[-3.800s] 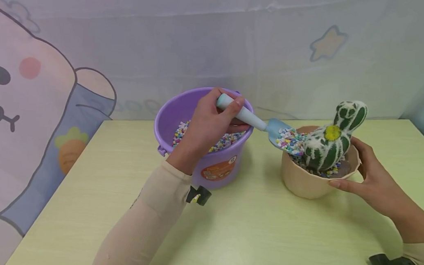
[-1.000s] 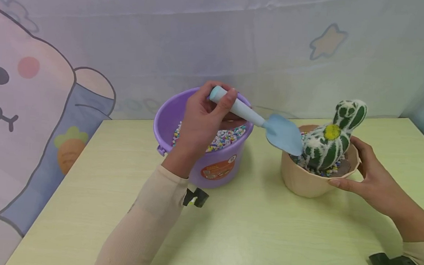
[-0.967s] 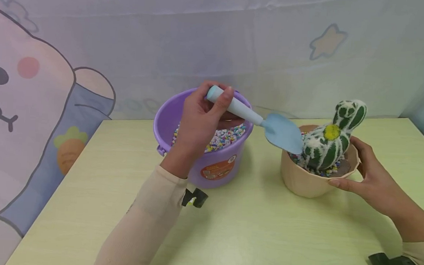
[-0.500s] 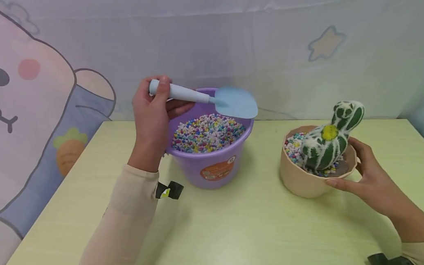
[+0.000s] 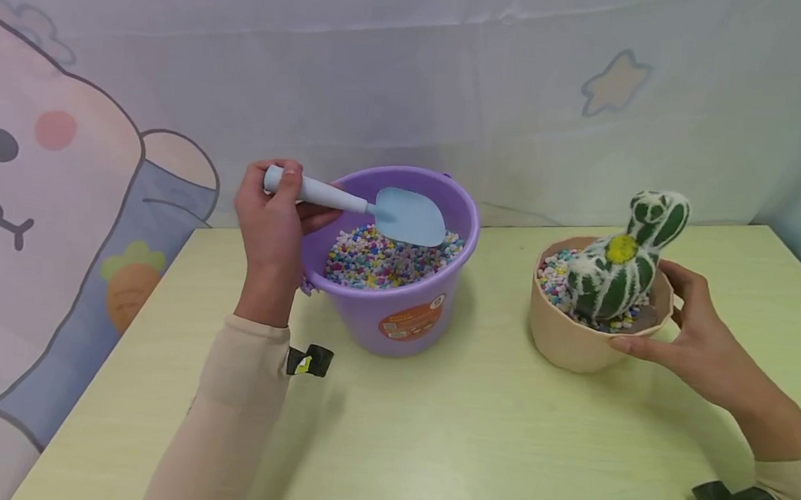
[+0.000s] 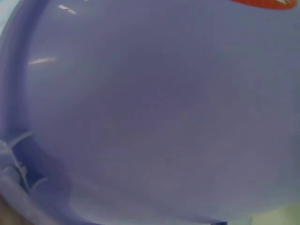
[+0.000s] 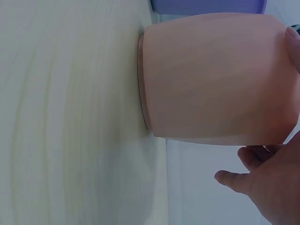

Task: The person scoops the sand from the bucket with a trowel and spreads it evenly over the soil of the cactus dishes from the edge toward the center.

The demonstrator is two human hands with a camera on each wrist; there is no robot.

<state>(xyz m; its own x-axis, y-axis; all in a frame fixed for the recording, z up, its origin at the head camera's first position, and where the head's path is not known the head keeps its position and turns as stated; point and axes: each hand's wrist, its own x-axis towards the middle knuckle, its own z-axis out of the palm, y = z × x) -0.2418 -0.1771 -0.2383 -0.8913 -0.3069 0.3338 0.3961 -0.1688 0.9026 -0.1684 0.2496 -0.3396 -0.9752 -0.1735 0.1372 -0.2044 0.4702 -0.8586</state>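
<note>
My left hand (image 5: 272,229) grips the pale blue handle of a small garden trowel (image 5: 410,216), thumb along the top. Its bare blade hangs tilted over the purple bucket (image 5: 357,317), which holds multicoloured pebbles (image 5: 374,267). The bucket's outer wall (image 6: 154,112) fills the left wrist view. At right stands a beige flower pot (image 5: 571,343) with a white-fuzzed green cactus (image 5: 603,283) bearing a yellow flower. Coloured pebbles lie mostly on the pot's left; brown soil shows at right. My right hand (image 5: 701,341) holds the pot's right rim, thumb in front, some fingers behind it.
Both containers stand on a pale yellow-green table (image 5: 457,440), with a gap between them. Behind it hangs a printed cloth backdrop (image 5: 398,87) with a cartoon animal at left. Each sleeve carries a black strap piece (image 5: 309,360).
Its pebbles tipped into the pot's left side, the trowel has swung left with my left hand and dropped slightly over the bucket. My right hand stays on the pot.
</note>
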